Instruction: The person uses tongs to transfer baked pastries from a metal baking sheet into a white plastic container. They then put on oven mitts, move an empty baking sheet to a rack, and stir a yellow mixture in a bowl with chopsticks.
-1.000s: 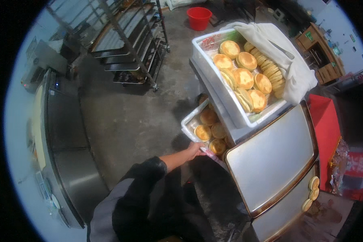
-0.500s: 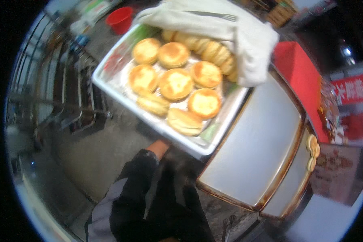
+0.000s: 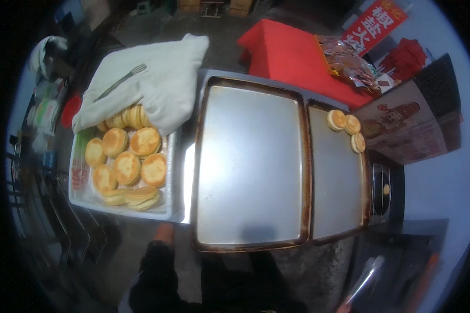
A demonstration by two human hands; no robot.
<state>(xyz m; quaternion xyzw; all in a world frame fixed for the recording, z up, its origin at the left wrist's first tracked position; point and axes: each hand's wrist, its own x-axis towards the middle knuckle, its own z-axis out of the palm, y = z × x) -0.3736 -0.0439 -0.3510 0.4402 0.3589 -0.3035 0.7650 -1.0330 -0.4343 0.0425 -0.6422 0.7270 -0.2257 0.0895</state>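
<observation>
My left forearm rises from the lower edge. The wrist of my left hand (image 3: 164, 233) shows at the near edge of a white plastic tub (image 3: 121, 209); its fingers are hidden below or behind the tub. Several golden-brown round flatbreads (image 3: 127, 168) lie in the tub, some flat and some tilted on edge. A white cloth (image 3: 164, 68) covers its far part, and a metal fork (image 3: 121, 82) rests on the cloth. My right hand is not in view.
Right of the tub stand a large metal baking tray (image 3: 250, 167) and a narrower tray (image 3: 337, 180) holding three round breads (image 3: 352, 124). Beyond is a red-covered table (image 3: 287, 57) with packets. Metal tongs (image 3: 364, 279) lie at the lower right. A red bucket (image 3: 71, 110) stands left.
The view has turned and shifted right, so the tub now sits upright at left and both trays show fully. My left wrist remains by the tub's near edge.
</observation>
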